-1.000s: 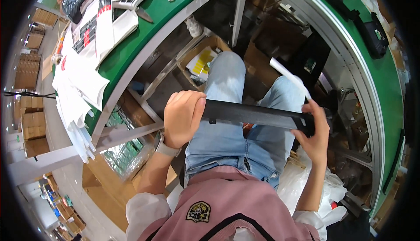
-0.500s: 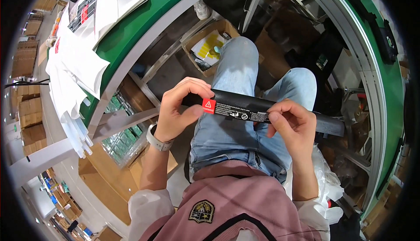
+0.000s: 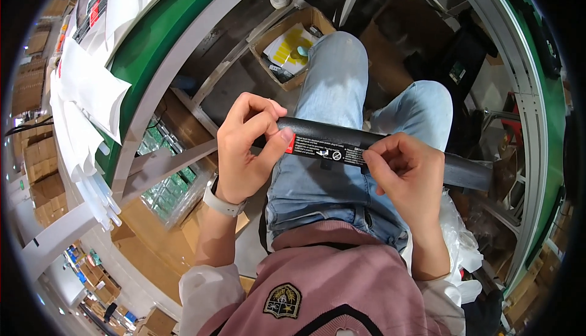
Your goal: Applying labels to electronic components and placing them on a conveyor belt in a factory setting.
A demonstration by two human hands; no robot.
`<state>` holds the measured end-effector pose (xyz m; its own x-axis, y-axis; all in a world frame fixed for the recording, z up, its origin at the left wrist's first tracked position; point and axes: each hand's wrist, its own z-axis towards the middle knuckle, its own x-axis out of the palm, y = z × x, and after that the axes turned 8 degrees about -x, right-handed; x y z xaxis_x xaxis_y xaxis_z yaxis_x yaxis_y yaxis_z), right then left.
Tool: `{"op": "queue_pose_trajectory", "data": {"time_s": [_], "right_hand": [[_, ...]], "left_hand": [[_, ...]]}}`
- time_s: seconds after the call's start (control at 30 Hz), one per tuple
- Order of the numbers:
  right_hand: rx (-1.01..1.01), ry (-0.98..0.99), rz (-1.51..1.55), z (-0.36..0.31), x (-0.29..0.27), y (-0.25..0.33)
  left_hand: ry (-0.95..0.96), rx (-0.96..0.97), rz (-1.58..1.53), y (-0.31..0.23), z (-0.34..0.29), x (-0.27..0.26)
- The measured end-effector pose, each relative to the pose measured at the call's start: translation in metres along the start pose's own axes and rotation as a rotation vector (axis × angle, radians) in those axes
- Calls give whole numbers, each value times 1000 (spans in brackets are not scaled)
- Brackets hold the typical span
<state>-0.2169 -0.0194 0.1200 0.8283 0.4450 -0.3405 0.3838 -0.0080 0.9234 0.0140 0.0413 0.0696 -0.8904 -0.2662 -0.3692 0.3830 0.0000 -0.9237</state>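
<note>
A long black bar point(image 3: 342, 130) with a smooth casing lies across in front of me above my thighs, its right end reaching past my right wrist. On its face is a black label point(image 3: 326, 148) with white print and a red block at the left. My left hand point(image 3: 244, 150) is closed on the bar's left end, the thumb over the red block. With thumb and forefinger together, my right hand point(image 3: 408, 168) touches the label's right end. Its other fingers curl in, and part of the bar is hidden behind that hand.
A cardboard box point(image 3: 259, 48) with papers and small parts stands beyond my knees. White sheets or bags point(image 3: 91, 86) lie over the green tabletop point(image 3: 143, 55) at the left. Clear packs of green circuit boards point(image 3: 165, 183) sit lower left; a metal frame surrounds my legs.
My left thumb has moved onto the red block of the label, covering much of it. My right fingertips have shifted slightly left along the label. The view has moved a little.
</note>
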Motion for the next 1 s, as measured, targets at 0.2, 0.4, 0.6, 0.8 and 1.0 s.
{"op": "queue_pose_trajectory", "data": {"time_s": [0.2, 0.4, 0.6, 0.8, 1.0], "right_hand": [[-8, -22, -62, 0, 3, -3], [6, -28, -73, 1, 5, -2], [-15, -18, -64, 0, 6, 0], [-23, -1, -50, -3, 7, -1], [-57, 11, -66, -1, 6, -5]], "left_hand": [[-10, 82, 29, 0, -1, 2], [-12, 88, 56, 3, -1, 3], [-1, 110, 88, 7, -2, 1], [58, -64, -158, 25, -7, -7], [29, -133, -225, 27, -8, -4]]}}
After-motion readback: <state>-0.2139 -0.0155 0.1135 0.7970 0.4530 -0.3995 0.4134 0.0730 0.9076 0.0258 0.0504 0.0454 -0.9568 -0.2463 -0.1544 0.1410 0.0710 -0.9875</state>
